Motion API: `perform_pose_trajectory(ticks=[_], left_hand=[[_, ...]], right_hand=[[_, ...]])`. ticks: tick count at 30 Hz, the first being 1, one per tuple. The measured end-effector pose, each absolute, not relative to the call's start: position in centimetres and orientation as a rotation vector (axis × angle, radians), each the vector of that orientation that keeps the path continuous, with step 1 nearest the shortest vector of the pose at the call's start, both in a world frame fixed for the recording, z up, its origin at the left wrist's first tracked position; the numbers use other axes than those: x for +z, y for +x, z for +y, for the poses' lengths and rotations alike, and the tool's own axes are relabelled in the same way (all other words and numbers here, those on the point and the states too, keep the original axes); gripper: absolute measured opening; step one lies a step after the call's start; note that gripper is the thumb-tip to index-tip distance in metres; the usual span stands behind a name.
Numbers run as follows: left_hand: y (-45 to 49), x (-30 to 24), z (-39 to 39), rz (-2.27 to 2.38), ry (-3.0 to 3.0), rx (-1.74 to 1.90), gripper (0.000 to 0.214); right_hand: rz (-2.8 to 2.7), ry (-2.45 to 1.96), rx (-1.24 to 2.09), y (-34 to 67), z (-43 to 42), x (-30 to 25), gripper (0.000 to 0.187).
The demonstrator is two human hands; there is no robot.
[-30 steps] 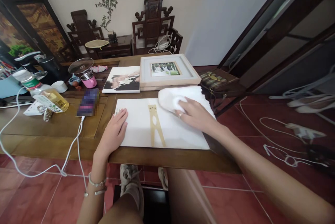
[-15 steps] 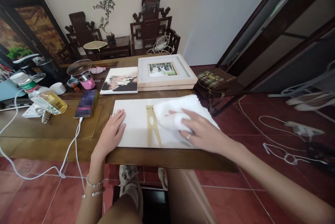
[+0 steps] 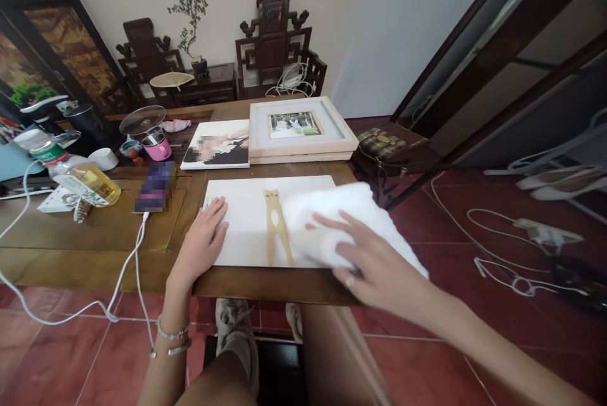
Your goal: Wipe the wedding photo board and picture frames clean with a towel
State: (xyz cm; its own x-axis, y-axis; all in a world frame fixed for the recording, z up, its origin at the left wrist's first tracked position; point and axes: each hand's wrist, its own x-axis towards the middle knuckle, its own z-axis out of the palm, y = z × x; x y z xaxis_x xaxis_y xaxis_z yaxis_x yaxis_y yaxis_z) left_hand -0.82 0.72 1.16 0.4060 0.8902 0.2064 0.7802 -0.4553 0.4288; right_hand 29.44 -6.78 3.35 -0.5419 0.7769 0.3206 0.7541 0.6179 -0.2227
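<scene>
A: In the head view, what are the hands doing?

B: The left hand [image 3: 206, 238] is spread flat, grasping nothing, fingers on the left end of a white board [image 3: 239, 203], perhaps to steady it. The right hand [image 3: 367, 251] grips a bunched part of a white cloth [image 3: 353, 203]; blur hides how tightly.

A: Where's the cloth?

B: Over the board's right part, reaching past its edge. Bunching probably gives the fingers something thick to hold.

A: And the board?

B: Flat at the table's [image 3: 284, 282] near edge, probably for easy reach, one tan stand [image 3: 272, 216] face up on it.

A: Count the rest?

B: One photo panel [image 3: 218, 147] beside one framed picture [image 3: 332, 134] on top of a stack; one bottle [image 3: 85, 178], one phone [image 3: 155, 188], one pink mug [image 3: 159, 149]. Behind, two chairs [image 3: 272, 39].
</scene>
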Motion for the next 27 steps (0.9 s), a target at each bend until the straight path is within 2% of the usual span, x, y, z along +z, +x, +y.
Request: perform_pose_trajectory(ticks=[3, 6, 15, 19, 27], left_hand=[[-0.8, 1.1, 0.7, 1.464, 2.405, 0.614, 0.046], [-0.8, 1.1, 0.6, 1.464, 2.406, 0.618, 0.045], [-1.1, 1.1, 0.8, 1.431, 2.383, 0.621, 0.046], [-1.0, 1.2, 0.7, 1.435, 2.370, 0.628, 0.046], [-0.8, 1.3, 0.6, 1.459, 2.367, 0.617, 0.046]], right_hand=[[-2.535, -1.082, 0.161, 28.9, -10.9, 4.0, 0.014], [-2.551, -1.054, 0.204, 29.0, -11.5, 4.4, 0.014], [-2.379, -1.405, 0.166, 30.4, 1.4, 2.8, 0.013], [-2.361, -1.407, 0.126, 29.9, 3.8, 2.4, 0.017], [-2.460, -1.167, 0.139, 28.8, -5.8, 2.9, 0.016]])
